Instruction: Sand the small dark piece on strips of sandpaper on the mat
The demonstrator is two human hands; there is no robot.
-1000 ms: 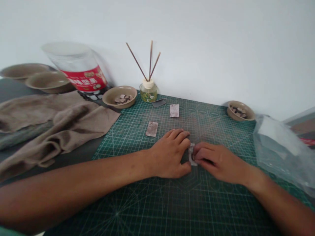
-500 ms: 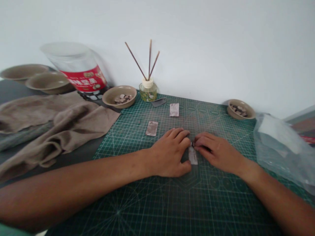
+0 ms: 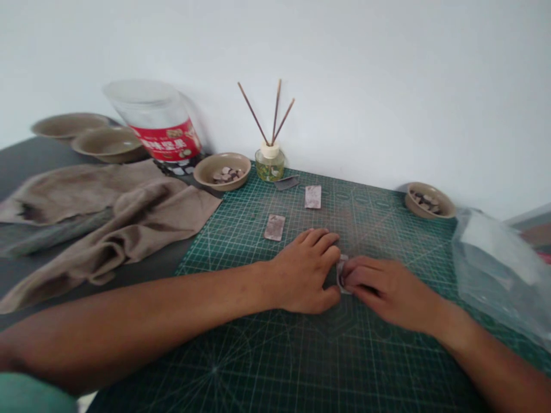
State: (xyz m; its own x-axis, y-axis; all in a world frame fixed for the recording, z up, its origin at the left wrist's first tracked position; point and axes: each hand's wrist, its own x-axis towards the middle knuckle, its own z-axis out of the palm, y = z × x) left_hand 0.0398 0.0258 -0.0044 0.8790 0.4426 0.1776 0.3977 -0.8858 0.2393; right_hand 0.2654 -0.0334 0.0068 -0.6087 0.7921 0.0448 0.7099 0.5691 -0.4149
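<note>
My left hand [image 3: 306, 272] lies on the green cutting mat [image 3: 275, 355], its fingertips and thumb apart at the left edge of a small pale, smudged sheet [image 3: 343, 274]. Over that same sheet, my right hand [image 3: 383, 289] is closed in a pinch. Whatever sits between its fingertips is small and hidden by them. Two similar smudged rectangles lie farther up the mat: a brownish sheet [image 3: 274, 227] and a lighter sheet [image 3: 313, 197]. A dark grey sheet [image 3: 286, 183] rests near the back edge.
Bowls of small chips stand at back left [image 3: 222, 172] and back right [image 3: 429, 201]. A reed diffuser [image 3: 270, 163] is by the wall. Left are a red-labelled jar [image 3: 167, 140], brown cloth [image 3: 142, 212] and more bowls [image 3: 107, 146]. A plastic bag [image 3: 495, 269] lies right.
My right hand has slid down along the sheet towards me, covering more of it. The left hand stays in place on the mat. The view has shifted slightly to the left.
</note>
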